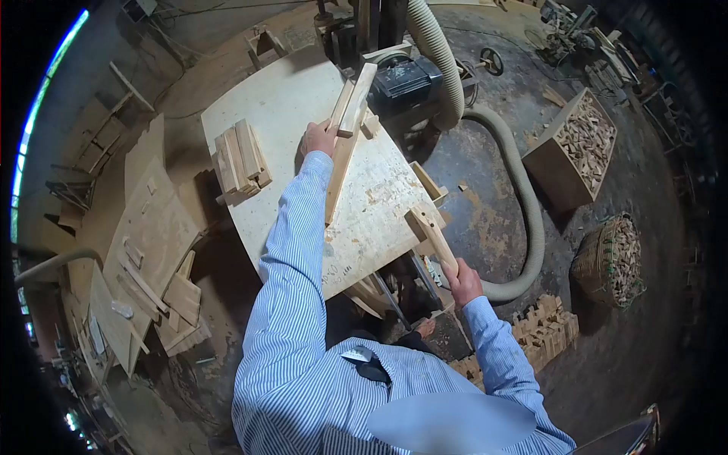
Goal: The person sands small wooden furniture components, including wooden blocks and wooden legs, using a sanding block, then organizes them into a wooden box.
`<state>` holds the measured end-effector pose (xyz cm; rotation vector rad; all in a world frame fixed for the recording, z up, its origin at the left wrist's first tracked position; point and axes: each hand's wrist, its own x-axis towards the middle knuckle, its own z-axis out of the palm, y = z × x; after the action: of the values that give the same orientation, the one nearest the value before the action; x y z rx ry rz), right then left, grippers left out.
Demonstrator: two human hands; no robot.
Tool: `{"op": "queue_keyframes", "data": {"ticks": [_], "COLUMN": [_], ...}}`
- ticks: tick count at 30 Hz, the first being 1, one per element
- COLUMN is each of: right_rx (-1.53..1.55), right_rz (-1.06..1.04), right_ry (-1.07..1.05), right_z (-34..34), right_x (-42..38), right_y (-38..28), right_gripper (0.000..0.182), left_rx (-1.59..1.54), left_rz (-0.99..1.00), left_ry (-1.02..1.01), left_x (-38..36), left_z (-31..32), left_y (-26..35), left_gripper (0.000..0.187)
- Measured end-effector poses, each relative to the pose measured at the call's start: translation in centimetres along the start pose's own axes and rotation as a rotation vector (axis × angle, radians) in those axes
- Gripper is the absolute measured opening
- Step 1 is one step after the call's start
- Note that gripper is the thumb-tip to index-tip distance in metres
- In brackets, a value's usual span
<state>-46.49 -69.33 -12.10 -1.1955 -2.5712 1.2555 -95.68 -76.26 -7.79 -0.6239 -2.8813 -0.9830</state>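
My left hand (pixel 318 139) is closed around the lower end of a curved wooden piece (pixel 340 108) on the pale worktable (pixel 277 98). Beside it lies a lighter curved piece (pixel 359 98), near the black motor. A long wooden strip (pixel 341 179) runs down the table below them. In my right hand (pixel 463 283), off the table's right corner, is the lower end of a wooden piece (pixel 434 241) with small dark holes near its top. Left of my left hand sits a stack of wooden strips (pixel 241 155).
A black motor (pixel 406 78) stands behind the table, with a ribbed hose (pixel 528 205) curving down its right. Farther right are a box of offcuts (pixel 565 155) and a woven basket (pixel 599 262). Wood blocks (pixel 547 330) are piled by my right sleeve. Boards (pixel 144 227) lie left.
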Motion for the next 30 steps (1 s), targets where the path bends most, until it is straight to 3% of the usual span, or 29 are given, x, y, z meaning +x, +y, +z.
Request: {"op": "queue_keyframes", "data": {"ticks": [15, 19, 23, 28, 30], "right_rx": [0.006, 0.009, -0.024, 0.021, 0.053], "right_rz": [-0.002, 0.012, 0.032, 0.066, 0.086], "right_ry": [0.004, -0.021, -0.037, -0.075, -0.094], "right_z": [-2.2, -2.6, -3.0, -4.1, -4.4], "right_x": [-0.9, -0.6, -0.8, -0.9, -1.0], "right_y": [-2.2, -3.0, -3.6, -4.7, -5.2], "right_gripper": [0.053, 0.054, 0.052, 0.052, 0.051], "left_rx": [0.016, -0.060, 0.203, 0.410, 0.242], "left_rz": [-0.028, -0.005, -0.019, 0.168, 0.178], "left_ry": [-0.113, -0.125, 0.113, 0.066, 0.040], "left_x": [0.9, 1.4, 1.1, 0.5, -0.7], "left_z": [0.2, 0.4, -2.1, -3.3, -3.1], "left_y": [-0.4, -1.1, 1.6, 2.0, 1.0], "left_gripper": [0.044, 0.053, 0.044, 0.036, 0.037]}}
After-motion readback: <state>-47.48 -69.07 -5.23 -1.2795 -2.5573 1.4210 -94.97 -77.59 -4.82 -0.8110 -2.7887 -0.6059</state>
